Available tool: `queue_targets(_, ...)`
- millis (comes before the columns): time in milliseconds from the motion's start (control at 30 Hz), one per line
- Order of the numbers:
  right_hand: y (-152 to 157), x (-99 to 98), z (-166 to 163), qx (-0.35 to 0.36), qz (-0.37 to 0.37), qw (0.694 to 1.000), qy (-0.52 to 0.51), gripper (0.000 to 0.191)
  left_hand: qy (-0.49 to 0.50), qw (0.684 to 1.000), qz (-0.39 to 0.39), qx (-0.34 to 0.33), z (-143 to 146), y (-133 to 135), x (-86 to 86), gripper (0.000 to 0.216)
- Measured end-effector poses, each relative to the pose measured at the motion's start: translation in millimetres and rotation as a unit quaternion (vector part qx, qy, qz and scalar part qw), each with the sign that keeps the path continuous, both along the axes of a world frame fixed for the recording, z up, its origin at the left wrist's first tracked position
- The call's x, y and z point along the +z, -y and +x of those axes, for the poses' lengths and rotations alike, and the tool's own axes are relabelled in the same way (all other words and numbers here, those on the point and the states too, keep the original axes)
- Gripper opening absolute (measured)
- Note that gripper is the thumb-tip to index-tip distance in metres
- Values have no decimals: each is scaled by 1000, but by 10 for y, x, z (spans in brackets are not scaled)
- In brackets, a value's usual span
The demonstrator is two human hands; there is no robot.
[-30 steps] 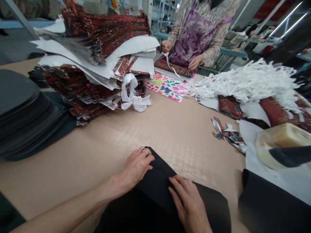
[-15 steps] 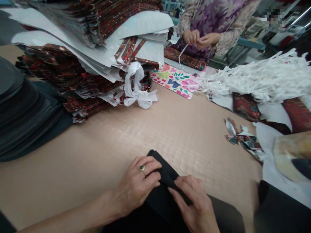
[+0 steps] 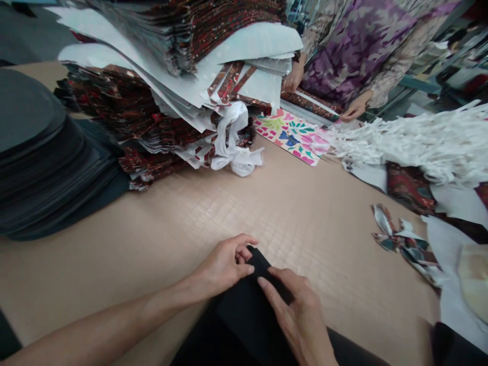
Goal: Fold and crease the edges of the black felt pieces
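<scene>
Black fabric (image 3: 244, 325) lies folded at the table's near edge, its narrow far end pointing away from me. My left hand (image 3: 231, 264) is at that far end, fingers curled around the corner and thumb pressed on the cloth. A little closer to me, my right hand (image 3: 299, 305) pinches the fabric's right edge between thumb and fingers. The lower part of the cloth runs out of the picture at the bottom.
A dark stack of cut pieces (image 3: 46, 162) stands left, beside tall piles of patterned fabric (image 3: 125, 112) tied with a white strip (image 3: 232, 137). White strips (image 3: 419, 137) and patterned scraps (image 3: 406, 241) lie right. Across the tan table (image 3: 213, 203), a co-worker's hands (image 3: 356, 105) stretch a white strip.
My left hand has shifted from lying over the fold to the fabric's far corner. My right hand has slid forward along the edge. The co-worker's hands have moved apart and down.
</scene>
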State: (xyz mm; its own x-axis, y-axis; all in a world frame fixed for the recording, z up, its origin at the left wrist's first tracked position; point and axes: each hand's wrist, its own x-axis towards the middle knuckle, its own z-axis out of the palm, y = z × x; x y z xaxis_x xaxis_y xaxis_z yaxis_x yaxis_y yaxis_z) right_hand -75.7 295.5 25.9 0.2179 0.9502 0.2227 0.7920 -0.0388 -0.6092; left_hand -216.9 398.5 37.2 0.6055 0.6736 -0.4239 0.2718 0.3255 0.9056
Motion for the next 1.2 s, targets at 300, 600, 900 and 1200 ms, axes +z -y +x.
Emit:
queue_targets(300, -55, -54, -50, -13, -15, 996, -85, 16, 17, 999, -42, 21, 21, -80, 10, 40)
queue_targets(600, -75, -94, -1, 53, 57, 996, -40, 19, 20, 998, -59, 12, 47, -127, 24, 44)
queue_targets(900, -86, -73, -13, 102, 140, 982, 70, 31, 28, 994, -103, 14, 42, -182, 15, 46)
queue_targets(1200, -61, -165, -9, 112, 109, 978, 135, 38, -1, 998, -66, -18, 43, -203, 7, 44)
